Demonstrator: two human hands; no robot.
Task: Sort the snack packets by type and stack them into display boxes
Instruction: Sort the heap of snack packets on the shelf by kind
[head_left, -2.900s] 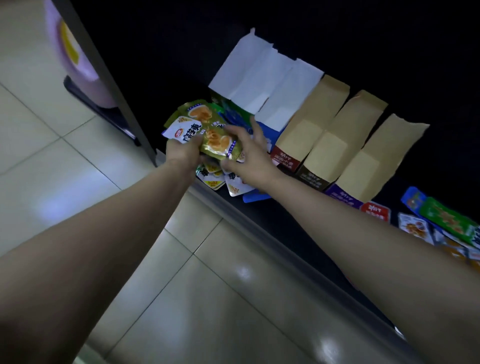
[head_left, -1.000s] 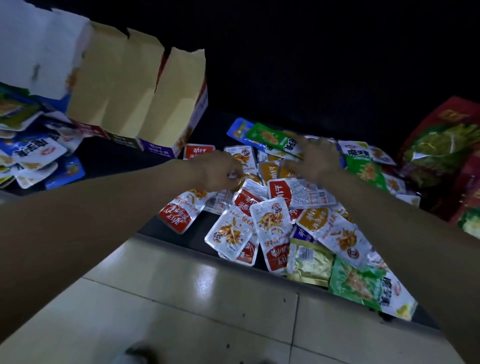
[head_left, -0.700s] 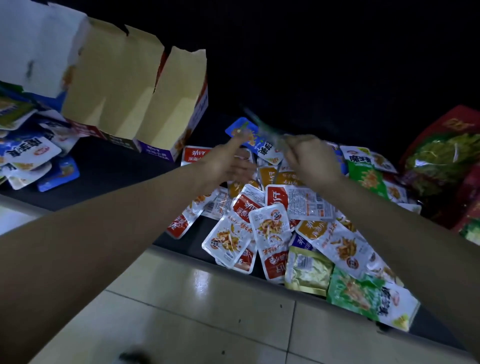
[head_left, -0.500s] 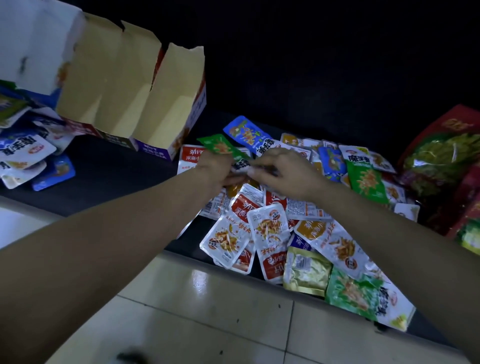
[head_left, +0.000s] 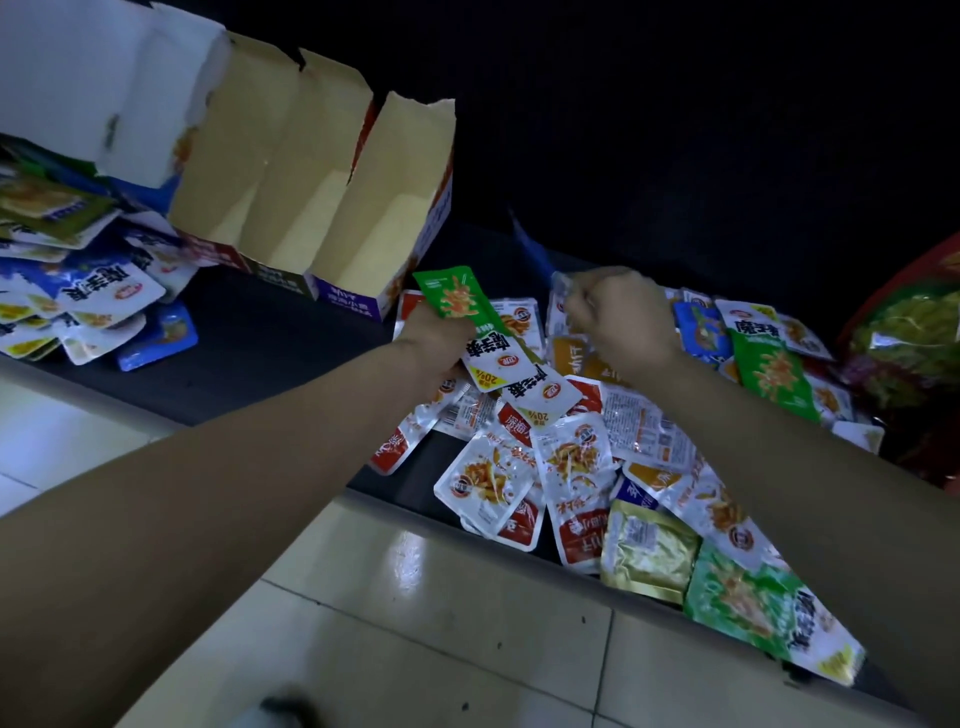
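Left hand (head_left: 432, 347) grips green packets (head_left: 457, 301) just right of the open brown boxes (head_left: 311, 192), whose visible insides show bare cardboard. Right hand (head_left: 623, 322) pinches a blurred packet (head_left: 560, 285) over the pile (head_left: 571, 467) farther right.

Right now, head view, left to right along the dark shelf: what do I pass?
loose packet pile → brown display boxes → left hand gripping the held green packet → blurred blue packet pinched by the right hand → flat green packet → red bag
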